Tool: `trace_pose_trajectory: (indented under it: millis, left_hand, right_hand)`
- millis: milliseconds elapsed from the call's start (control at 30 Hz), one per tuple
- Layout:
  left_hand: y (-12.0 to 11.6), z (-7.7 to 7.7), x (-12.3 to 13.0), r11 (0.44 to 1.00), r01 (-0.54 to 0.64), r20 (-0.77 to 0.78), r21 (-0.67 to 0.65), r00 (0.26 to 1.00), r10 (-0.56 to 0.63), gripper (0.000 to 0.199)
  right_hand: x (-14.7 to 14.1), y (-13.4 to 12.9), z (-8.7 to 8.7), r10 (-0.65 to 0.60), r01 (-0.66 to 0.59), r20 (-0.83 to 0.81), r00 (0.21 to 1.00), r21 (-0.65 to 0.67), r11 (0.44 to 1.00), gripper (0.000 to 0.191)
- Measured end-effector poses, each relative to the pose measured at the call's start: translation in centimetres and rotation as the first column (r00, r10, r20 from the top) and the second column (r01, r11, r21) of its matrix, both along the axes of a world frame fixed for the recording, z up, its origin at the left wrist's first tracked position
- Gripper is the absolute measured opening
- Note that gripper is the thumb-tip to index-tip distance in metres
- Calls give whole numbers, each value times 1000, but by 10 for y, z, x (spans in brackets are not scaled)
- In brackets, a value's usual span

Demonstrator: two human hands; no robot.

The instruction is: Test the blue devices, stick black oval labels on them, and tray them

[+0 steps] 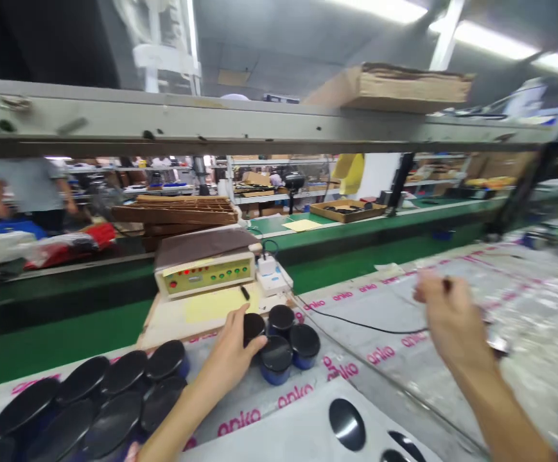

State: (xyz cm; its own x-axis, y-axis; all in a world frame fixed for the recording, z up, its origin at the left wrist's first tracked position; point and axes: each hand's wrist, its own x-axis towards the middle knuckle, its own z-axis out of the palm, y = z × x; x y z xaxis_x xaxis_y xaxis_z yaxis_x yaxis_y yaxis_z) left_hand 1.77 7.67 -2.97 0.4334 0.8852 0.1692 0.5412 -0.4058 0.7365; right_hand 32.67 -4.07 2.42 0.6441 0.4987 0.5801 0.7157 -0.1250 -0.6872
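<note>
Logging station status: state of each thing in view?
left hand: at a black-topped container, grip unclear
right hand: raised, blurred, contents unclear
left-side containers: black tops facing up
control box: red light lit
black cable: slack
black discs: flat on white sheet
carton tray: open
ceiling lights: on

factory-type workshop | long green worktop (336, 258) | lit control box (206, 277) | stocked shelves (255, 199) | strip lights (495, 40) overhead
</note>
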Motion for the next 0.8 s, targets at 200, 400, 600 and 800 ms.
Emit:
trace_pose_trajectory:
  millis: [200,400,600,800]
  left_hand:
    - [0,-10,12,997,72,35,40,997,-74,61]
    - [-24,23,11,995,90,276,51,956,-101,43]
    - [-59,52,18,886,329,627,-328,777,-57,47]
    - [-63,65,10,449,735,832,-508,554,35,54]
  right_hand:
    - [54,3,-48,-573,532,-141,807,-245,810,47]
    - [63,-3,-46,-347,250,-323,880,-305,919,38]
    - [-48,0,-19,614,-676,-440,655,22,737,42]
    - [-115,-10,6,836,-871,-258,484,-49,489,39]
